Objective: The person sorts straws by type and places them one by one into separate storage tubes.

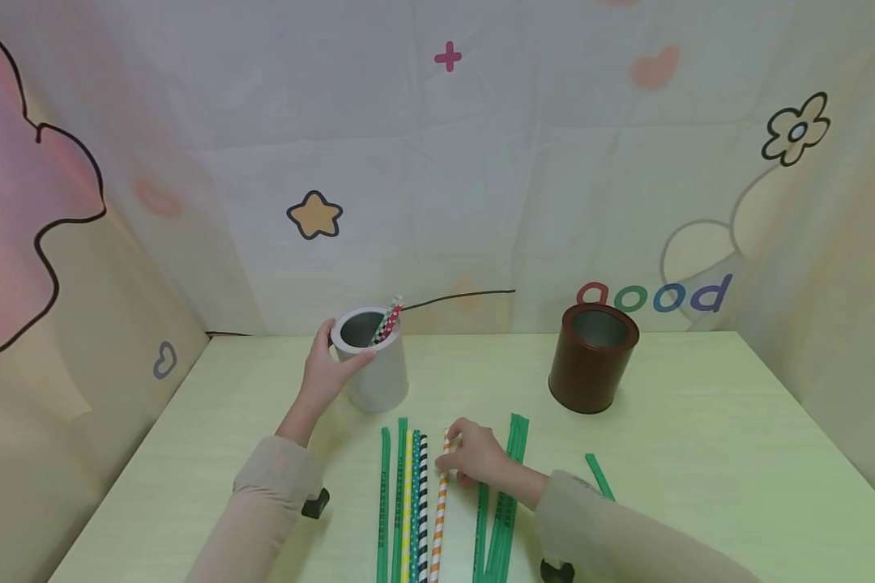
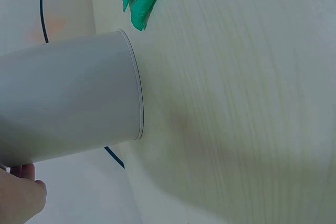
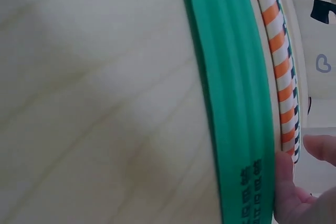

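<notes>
At the back left, a white canister (image 1: pixel 379 380) stands on the table; my left hand (image 1: pixel 326 374) grips its rim with the thumb in front. Two patterned paper straws (image 1: pixel 388 321), one red with white dots and one pale green, lean inside it. My right hand (image 1: pixel 477 453) pinches the upper end of an orange-and-white striped straw (image 1: pixel 439 518) lying on the table. To its left lie a black-striped straw (image 1: pixel 424 502), a teal dotted straw (image 1: pixel 415 494), a yellow straw (image 1: pixel 407 510) and green-wrapped straws (image 1: pixel 384 494).
A brown canister (image 1: pixel 591 364) stands at the back right. Green-wrapped straws (image 1: pixel 506 518) lie under and beside my right wrist, and another green straw (image 1: pixel 599 476) lies farther right, partly behind the sleeve. A printed cloth (image 1: pixel 474 178) hangs behind the table (image 1: pixel 707 421).
</notes>
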Demonstrator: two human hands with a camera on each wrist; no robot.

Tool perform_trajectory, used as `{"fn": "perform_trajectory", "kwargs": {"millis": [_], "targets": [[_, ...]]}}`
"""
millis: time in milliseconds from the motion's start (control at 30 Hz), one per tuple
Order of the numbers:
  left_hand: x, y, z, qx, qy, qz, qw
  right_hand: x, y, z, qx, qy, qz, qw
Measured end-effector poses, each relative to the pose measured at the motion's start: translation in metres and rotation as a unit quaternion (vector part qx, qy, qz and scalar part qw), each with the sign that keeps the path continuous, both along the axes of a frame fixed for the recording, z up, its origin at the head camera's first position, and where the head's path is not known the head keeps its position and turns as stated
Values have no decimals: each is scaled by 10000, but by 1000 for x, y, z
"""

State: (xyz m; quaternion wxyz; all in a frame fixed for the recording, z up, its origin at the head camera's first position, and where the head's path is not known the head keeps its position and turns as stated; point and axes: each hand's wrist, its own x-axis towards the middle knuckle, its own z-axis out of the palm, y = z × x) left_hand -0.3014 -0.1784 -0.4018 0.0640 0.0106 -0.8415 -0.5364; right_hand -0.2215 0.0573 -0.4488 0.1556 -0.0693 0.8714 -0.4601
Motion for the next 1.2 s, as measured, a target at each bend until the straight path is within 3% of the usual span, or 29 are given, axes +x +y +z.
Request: {"fn": "perform_trajectory", "kwargs": {"millis": [167,633,1200], "targets": [[1,0,0,0,-29,-11,10000,-1,-5,-1,458,215,0,9987],[2,0,1,19,15,-56,10000,4,-8,-3,960,248,296,9946],[3,0,3,30,10,-78,10000,9,-5,0,772,533,508,9943]]}}
